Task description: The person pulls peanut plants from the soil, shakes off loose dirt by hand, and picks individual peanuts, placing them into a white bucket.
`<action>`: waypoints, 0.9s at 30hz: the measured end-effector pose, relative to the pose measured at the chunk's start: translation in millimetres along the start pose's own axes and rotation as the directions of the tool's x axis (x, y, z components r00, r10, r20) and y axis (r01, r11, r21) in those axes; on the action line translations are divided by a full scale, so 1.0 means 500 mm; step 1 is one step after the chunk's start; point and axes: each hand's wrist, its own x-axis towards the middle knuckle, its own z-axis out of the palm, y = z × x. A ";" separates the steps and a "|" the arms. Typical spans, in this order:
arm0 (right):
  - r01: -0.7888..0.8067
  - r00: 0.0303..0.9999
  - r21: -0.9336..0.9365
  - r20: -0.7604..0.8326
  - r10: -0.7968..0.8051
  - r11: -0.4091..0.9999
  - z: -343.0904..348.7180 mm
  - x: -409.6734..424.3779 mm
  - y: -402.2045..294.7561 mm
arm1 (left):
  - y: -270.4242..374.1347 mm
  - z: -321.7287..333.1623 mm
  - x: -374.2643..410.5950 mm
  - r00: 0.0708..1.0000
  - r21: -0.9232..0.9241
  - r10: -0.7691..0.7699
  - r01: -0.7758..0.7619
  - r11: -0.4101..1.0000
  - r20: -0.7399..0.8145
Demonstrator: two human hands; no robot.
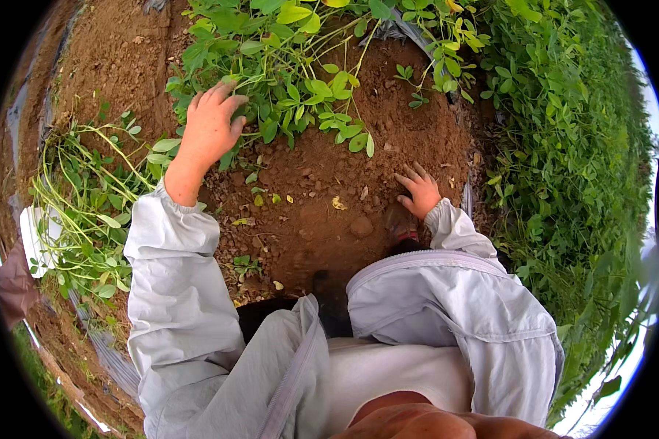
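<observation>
My left hand [211, 122] is at the near-left edge of a leafy green plant [285, 82], which looks like a peanut plant. Its fingertips reach among the leaves and stems, and the thumb stands apart from the fingers. Nothing is plainly gripped in it. Lower and to the right, my right hand [422, 192] has its fingers spread just over the brown soil [318, 164]; whether it touches the ground I cannot tell. Long-stemmed plants [96, 186] lie in a heap left of my left forearm, with a root-like tangle at their far end.
Dense green plants [560, 137] line the right side. Plastic mulch film [412, 33] shows behind the middle plant, and more film [107, 351] lies at lower left. A white object [35, 241] and brown material [16, 282] stand at far left. A shoe [401, 225] rests below my right hand.
</observation>
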 end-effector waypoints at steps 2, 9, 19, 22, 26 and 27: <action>-0.025 1.000 0.084 0.014 0.024 0.996 0.021 -0.024 0.006 | -0.006 0.014 -0.106 0.997 -0.079 -0.069 0.067 0.995 -0.019; -0.038 0.989 0.116 -0.138 0.054 0.992 -0.036 -0.042 -0.074 | -0.068 0.086 -0.475 0.956 -0.433 -0.255 0.294 0.852 0.147; -0.178 0.983 0.088 -0.022 0.181 0.980 -0.260 -0.014 -0.265 | -0.010 0.008 -0.622 0.928 -0.729 -0.288 0.365 0.579 0.236; -0.120 0.984 0.033 -0.132 0.123 0.992 -0.307 0.032 -0.298 | -0.005 -0.019 -0.633 0.926 -0.769 -0.285 0.366 0.525 0.247; 0.206 0.897 0.090 -0.415 -0.151 0.974 -0.330 0.161 -0.284 | 0.005 -0.051 -0.591 0.922 -0.772 -0.281 0.379 0.510 0.266; 0.321 0.863 0.104 -0.441 -0.246 0.941 -0.325 0.197 -0.292 | 0.009 -0.056 -0.575 0.894 -0.772 -0.309 0.440 0.459 0.325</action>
